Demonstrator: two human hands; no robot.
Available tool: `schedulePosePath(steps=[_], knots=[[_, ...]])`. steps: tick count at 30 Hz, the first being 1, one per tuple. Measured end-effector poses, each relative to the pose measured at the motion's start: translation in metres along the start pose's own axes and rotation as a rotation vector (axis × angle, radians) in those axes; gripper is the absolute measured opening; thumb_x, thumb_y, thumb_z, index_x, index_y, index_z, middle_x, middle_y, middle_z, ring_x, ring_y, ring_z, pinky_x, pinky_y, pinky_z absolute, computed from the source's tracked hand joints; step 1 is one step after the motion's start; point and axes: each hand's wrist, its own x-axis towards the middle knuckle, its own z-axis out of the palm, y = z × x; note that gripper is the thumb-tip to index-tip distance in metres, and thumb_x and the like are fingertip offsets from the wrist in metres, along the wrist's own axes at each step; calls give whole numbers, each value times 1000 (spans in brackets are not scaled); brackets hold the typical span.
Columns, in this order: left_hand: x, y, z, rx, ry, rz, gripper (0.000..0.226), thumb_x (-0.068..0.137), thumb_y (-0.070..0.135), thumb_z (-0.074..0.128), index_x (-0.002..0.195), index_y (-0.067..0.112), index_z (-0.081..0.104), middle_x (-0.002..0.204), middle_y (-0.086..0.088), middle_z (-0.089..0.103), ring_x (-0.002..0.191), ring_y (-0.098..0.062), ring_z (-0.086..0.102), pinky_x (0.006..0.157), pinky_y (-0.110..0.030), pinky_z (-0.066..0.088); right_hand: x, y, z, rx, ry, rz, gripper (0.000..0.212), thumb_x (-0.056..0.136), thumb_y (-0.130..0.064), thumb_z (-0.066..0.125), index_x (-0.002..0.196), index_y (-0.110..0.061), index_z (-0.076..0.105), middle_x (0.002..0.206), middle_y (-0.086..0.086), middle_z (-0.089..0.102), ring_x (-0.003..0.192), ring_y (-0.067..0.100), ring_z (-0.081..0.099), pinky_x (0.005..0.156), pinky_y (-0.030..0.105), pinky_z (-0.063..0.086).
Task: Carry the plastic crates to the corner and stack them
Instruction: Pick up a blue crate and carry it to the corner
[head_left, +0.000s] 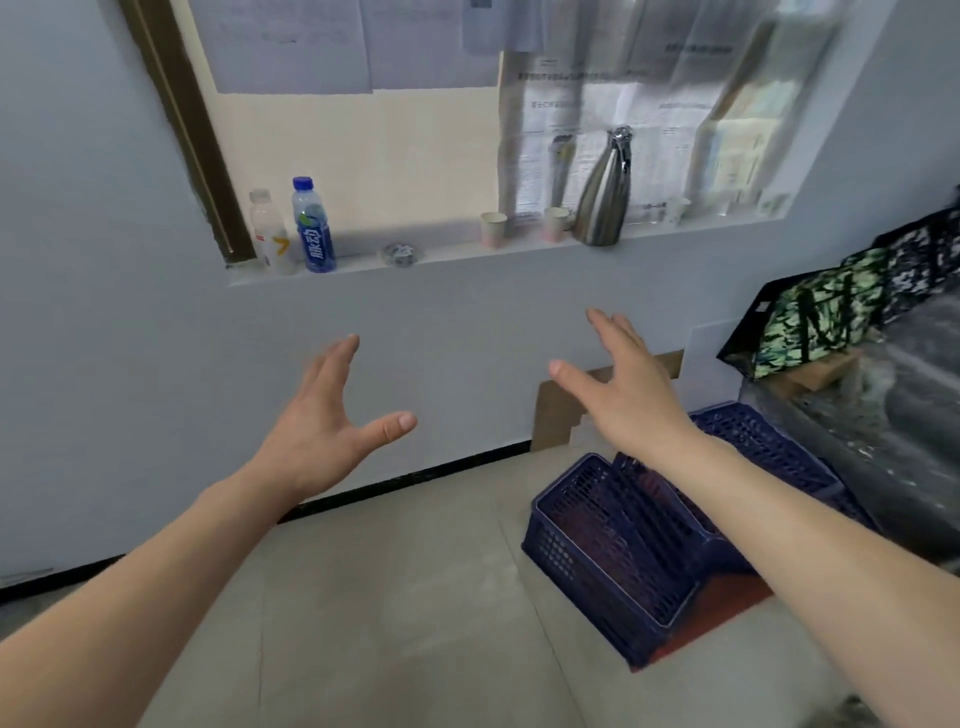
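Both hands are raised, fingers spread, holding nothing — left hand (324, 415), right hand (623, 384). Beyond them, dark blue crates (613, 545) sit nested on the floor (389, 597) by the wall — bottles (313, 226) line the ledge (457, 252) above.

— What kind of room is this?
— A work place back room, I think. See the printed papers (566, 119) stuck on the window (415, 145). A steel jug (602, 192), paper cups (492, 228) and drink bottles (313, 228) stand on the ledge (457, 253). There are bags (810, 322) and blue crates (613, 545) by the wall.
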Motion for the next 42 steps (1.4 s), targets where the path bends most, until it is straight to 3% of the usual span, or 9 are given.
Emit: schedulePosePath(steps=[8,15,21,24,30,42], knots=[[38,30,51,-27,-131,110,115,66,72,61,161,26,17,168,4,16,152,-17,23,120,-36,22,-12,52,-43,30,134,106,73,104,-59,45,166,-35,16,172,-13,16,156,10,20,122,34,20],[77,52,99,-36,-182,119,116,67,71,61,162,24,13,168,2,16,153,-17,20,121,-37,22,4,115,-82,8,245,207,65,107,-55,37,166,-33,20,171,-11,22,156,15,26,125,41,22],[129,97,157,-16,-204,139,116,68,70,61,162,23,12,168,2,16,153,-19,22,120,-38,24,45,174,-116,38,233,269,76,102,-57,51,166,-32,18,170,-4,28,154,18,31,123,41,25],[159,123,192,-1,-219,135,116,68,72,62,162,24,12,169,4,7,153,-22,20,120,-40,24,70,205,-136,68,230,300,85,99,-55,61,166,-35,13,168,1,34,153,21,34,122,42,29],[202,174,260,-19,-234,73,117,70,72,60,162,28,4,169,7,-15,156,-24,12,121,-42,22,112,264,-191,21,278,267,102,93,-40,76,166,-38,4,173,-9,17,157,21,26,125,50,29],[293,210,382,-29,-372,37,120,68,74,57,162,27,-1,169,8,-15,155,-24,16,120,-43,24,177,371,-262,-105,334,426,104,90,-41,78,164,-42,5,174,-4,17,157,22,25,123,52,31]])
